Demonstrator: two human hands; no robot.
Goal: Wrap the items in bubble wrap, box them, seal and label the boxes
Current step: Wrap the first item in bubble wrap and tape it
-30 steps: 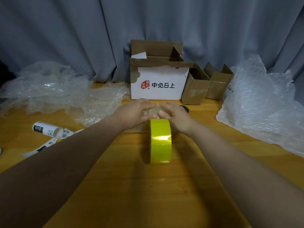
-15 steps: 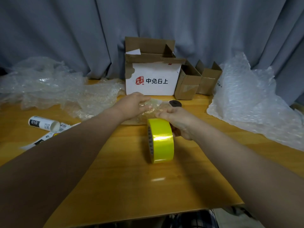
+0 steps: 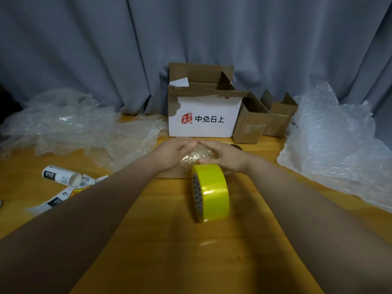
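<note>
A small bundle wrapped in clear bubble wrap (image 3: 198, 156) lies on the wooden table (image 3: 191, 251). My left hand (image 3: 171, 153) and my right hand (image 3: 227, 155) both rest on it, fingertips meeting over its top; what is inside is hidden. A yellow tape roll (image 3: 212, 193) stands on edge just in front of my hands. Behind them is an open white box (image 3: 203, 117) with red and black print, and two small open brown boxes (image 3: 250, 122) (image 3: 277, 117) to its right.
Crumpled bubble wrap (image 3: 63, 122) fills the left rear; a large white bubble wrap sheet (image 3: 335, 145) covers the right. White tubes with black labels (image 3: 60, 177) lie at the left. A dark round object (image 3: 237, 147) peeks out behind my right hand. A grey curtain hangs behind.
My right hand came off the tape roll side and back onto the wrapped bundle, so both hands now cup it with fingertips touching. The view shifted slightly.
</note>
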